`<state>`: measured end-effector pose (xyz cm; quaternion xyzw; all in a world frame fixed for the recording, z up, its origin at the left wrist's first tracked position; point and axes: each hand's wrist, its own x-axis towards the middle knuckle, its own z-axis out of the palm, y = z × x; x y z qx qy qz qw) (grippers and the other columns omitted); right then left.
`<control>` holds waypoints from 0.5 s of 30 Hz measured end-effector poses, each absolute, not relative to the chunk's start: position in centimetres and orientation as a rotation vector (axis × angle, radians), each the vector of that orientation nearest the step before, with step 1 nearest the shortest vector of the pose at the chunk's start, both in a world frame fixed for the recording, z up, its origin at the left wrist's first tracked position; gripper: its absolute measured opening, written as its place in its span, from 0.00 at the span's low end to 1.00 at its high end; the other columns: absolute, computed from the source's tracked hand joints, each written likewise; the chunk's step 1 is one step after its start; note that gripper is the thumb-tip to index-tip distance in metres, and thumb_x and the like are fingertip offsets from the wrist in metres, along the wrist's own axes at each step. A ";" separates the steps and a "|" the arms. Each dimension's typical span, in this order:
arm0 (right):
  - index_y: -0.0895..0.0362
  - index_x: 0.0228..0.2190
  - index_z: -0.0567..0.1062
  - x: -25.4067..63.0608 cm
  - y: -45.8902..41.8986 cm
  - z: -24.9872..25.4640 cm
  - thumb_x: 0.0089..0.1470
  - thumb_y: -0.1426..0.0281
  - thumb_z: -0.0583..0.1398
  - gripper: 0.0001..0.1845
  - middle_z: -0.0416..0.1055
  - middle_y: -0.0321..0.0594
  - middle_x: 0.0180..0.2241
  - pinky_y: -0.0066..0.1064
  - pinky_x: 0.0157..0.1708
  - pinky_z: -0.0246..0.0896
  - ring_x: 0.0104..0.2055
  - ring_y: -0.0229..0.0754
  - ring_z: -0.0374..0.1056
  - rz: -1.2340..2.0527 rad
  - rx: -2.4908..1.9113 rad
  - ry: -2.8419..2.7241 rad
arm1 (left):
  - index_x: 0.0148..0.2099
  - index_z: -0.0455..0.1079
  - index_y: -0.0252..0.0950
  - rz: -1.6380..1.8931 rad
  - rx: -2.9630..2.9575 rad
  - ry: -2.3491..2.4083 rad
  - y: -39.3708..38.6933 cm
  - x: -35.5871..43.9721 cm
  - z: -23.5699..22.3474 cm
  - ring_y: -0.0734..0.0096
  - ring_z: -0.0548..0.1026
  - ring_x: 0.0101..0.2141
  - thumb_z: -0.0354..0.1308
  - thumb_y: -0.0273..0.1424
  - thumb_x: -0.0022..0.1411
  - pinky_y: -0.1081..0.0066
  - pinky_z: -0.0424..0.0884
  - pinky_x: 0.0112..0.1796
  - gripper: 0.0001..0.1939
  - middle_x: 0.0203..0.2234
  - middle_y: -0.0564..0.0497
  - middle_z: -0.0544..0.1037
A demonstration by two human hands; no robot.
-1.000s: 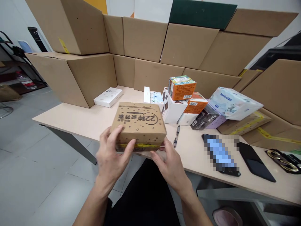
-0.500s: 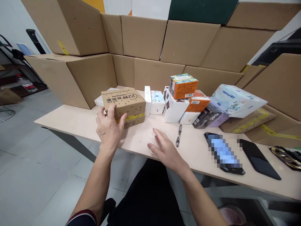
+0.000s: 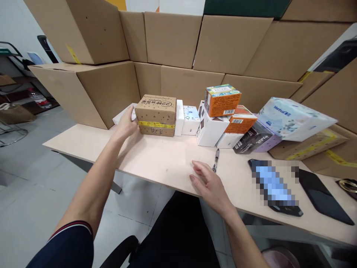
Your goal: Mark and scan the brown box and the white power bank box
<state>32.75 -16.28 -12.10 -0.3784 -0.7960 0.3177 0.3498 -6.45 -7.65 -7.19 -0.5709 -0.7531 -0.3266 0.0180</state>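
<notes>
A small brown cardboard box [image 3: 156,114] with printed characters and yellow tape stands on the pale table [image 3: 167,160], pushed against a narrow white box [image 3: 179,117]. My left hand [image 3: 126,124] rests against the brown box's left side, its fingers partly hidden behind the box. My right hand [image 3: 210,186] lies flat on the table near the front edge, fingers stretched out, holding nothing. A pen [image 3: 215,160] lies just beyond its fingertips.
A cluster of small boxes sits behind the pen: an orange box [image 3: 221,100], a white box [image 3: 209,128], a tissue pack [image 3: 292,119]. A phone [image 3: 275,186] and a dark case [image 3: 323,195] lie to the right. Large cartons [image 3: 92,89] wall the back.
My left hand carried the brown box away from me and set it down beside the white box at the back. My right hand let go and dropped flat onto the table.
</notes>
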 end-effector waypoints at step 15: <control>0.51 0.55 0.73 32.8 -16.6 -12.2 0.66 0.61 0.57 0.19 0.72 0.48 0.58 0.48 0.59 0.71 0.61 0.50 0.69 0.767 -0.945 -2.100 | 0.48 0.72 0.32 -0.149 -1.527 -2.324 -22.5 -1.7 -8.5 0.31 0.67 0.56 0.47 0.51 0.68 0.36 0.63 0.53 0.28 0.49 0.27 0.73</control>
